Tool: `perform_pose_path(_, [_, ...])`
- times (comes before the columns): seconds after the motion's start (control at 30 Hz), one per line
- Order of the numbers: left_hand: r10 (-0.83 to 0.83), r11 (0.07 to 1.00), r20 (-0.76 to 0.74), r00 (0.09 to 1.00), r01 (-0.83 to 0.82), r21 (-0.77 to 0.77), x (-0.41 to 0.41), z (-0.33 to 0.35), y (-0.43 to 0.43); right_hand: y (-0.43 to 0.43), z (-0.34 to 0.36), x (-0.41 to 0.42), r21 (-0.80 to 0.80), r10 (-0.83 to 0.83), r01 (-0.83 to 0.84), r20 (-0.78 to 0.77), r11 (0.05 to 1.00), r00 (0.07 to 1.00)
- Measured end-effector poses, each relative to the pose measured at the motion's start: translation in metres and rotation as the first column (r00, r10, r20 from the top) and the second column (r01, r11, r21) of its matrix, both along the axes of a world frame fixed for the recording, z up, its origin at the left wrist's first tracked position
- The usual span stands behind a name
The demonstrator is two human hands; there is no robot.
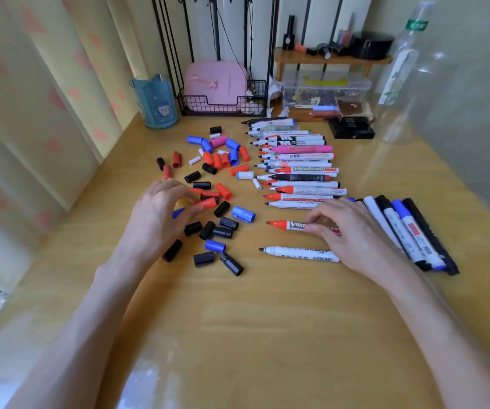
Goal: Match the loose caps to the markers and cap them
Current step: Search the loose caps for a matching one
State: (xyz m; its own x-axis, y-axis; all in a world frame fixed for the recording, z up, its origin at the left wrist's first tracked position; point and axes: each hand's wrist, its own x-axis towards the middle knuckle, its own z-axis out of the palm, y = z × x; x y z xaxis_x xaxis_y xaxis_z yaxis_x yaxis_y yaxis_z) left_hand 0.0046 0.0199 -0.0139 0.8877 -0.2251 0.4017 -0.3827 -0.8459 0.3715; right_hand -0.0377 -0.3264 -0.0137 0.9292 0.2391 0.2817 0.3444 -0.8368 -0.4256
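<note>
Two hands reach over the wooden table [267,320]; the left hand [161,211] pinches a red cap [207,203] at the near side of the scattered loose caps [217,160]; a blue piece under its palm is perhaps another cap. The right hand [355,231] curls thumb and fingers round a red-tipped marker [282,224] lying on the table just before the row of uncapped markers [299,169]; capped markers [409,231] lie beside that hand.
</note>
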Motion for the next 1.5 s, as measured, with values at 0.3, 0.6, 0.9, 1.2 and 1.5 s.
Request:
perform_pose_path(0.3, [-0.275,0.921,-0.084,0.958,0.237,-0.309,-0.016,0.005,-0.036,0.026,0.003,-0.008,0.163,0.067,-0.089,0.138,0.983,0.988])
perform_pose_path(0.6, [-0.351,0.895,-0.134,0.926,0.29,-0.34,-0.024,-0.001,-0.05,0.036,0.003,-0.013,0.127,0.119,-0.142,0.175,0.982,0.977])
perform_pose_path(0.9, [-0.367,0.852,-0.099,0.925,0.291,-0.435,-0.027,-0.005,-0.055,0.045,0.004,-0.019,0.164,0.074,-0.114,0.232,0.98,0.97])
perform_pose_path(1.2, [-0.284,0.922,-0.086,0.955,0.247,-0.298,-0.015,0.004,-0.042,0.044,-0.002,-0.009,0.162,0.024,-0.06,0.217,0.985,0.976])
perform_pose_path(1.5, [0.005,0.998,-0.143,0.99,-0.014,-0.057,0.003,-0.002,0.007,0.037,-0.007,-0.007,0.127,-0.046,0.022,0.188,0.992,0.981])
